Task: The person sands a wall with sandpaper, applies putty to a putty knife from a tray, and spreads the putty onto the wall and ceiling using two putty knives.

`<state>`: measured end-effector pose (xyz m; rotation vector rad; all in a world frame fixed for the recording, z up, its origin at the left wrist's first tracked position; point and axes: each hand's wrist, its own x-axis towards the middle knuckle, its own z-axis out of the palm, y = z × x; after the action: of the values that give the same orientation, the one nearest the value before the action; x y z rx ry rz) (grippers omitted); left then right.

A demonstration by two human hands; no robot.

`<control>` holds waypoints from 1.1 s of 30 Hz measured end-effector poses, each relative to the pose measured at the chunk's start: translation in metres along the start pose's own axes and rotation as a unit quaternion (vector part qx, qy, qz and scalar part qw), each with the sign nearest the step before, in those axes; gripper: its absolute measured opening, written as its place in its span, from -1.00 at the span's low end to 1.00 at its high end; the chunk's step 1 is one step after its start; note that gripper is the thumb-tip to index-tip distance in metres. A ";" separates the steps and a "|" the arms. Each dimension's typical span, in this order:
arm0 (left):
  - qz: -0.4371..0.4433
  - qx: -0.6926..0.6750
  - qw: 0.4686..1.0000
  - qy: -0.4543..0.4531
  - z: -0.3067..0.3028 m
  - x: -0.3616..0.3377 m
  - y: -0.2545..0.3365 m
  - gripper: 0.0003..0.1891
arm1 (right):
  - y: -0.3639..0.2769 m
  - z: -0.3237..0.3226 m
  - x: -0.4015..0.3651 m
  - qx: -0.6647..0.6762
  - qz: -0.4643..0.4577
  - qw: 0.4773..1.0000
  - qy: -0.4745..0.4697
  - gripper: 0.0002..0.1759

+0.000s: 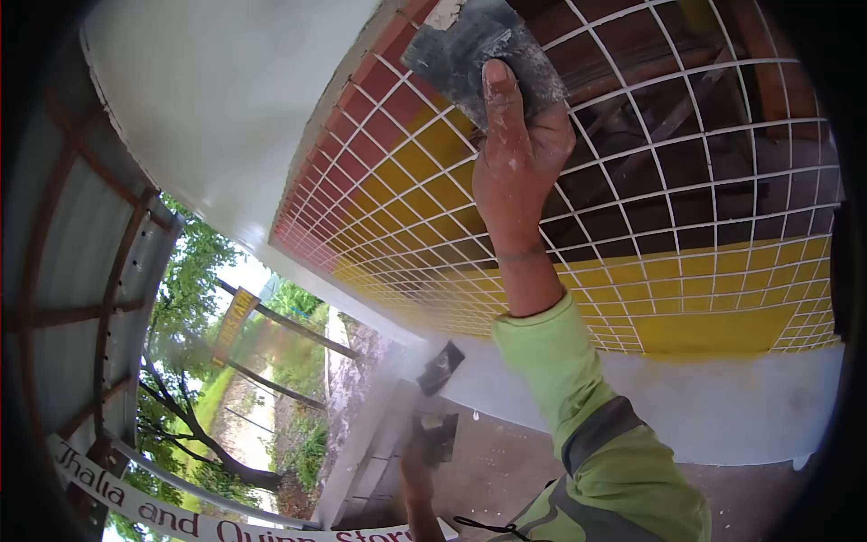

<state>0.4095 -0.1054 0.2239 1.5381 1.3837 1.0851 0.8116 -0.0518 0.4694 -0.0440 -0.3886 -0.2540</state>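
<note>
My right hand, dusted with white, is raised at the upper middle with its thumb pressed on a dark, flat putty spreader. Its fingers are mostly hidden behind. Whitish putty sits on the spreader's top corner, close to the white panel's rough edge and the white wire grid. Low in view, my left hand, partly blurred, holds a second dark flat spreader with a pale smear. Another dark flat piece rests on or against the white ledge just above it.
A smooth white panel spans the upper left. Yellow and red boards show behind the grid. A white strip runs beneath it. At left are a metal roof, trees and a lettered sign.
</note>
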 end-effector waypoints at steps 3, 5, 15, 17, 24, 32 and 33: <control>0.007 0.021 1.000 -0.005 -0.009 -0.009 -0.005 -0.55 | 0.002 0.008 0.012 0.055 -0.022 0.998 0.032 -0.79; 0.014 0.044 0.999 -0.028 -0.012 -0.012 -0.006 -0.58 | -0.006 0.009 0.015 0.037 -0.012 0.998 0.045 -0.80; -0.002 0.009 1.000 0.019 -0.003 -0.012 -0.012 -0.62 | -0.003 0.034 0.005 0.068 0.072 0.993 0.060 -0.85; -0.005 0.006 1.000 0.030 -0.006 -0.015 -0.014 -0.62 | 0.005 0.035 0.004 0.047 0.046 0.996 0.054 -0.86; -0.026 -0.020 0.998 0.047 -0.006 -0.022 -0.020 -0.62 | 0.031 0.042 0.002 0.049 0.002 0.998 0.041 -0.87; -0.020 0.030 0.998 0.051 -0.009 -0.029 -0.028 -0.67 | 0.011 0.051 0.001 0.066 0.045 0.996 0.045 -0.85; -0.018 0.039 0.998 0.051 -0.010 -0.030 -0.031 -0.68 | 0.008 0.053 0.001 0.090 0.059 0.993 0.044 -0.83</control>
<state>0.3886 -0.1319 0.1949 1.5260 1.5340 1.1129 0.7945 -0.0395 0.5189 0.1200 -0.3178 -0.1030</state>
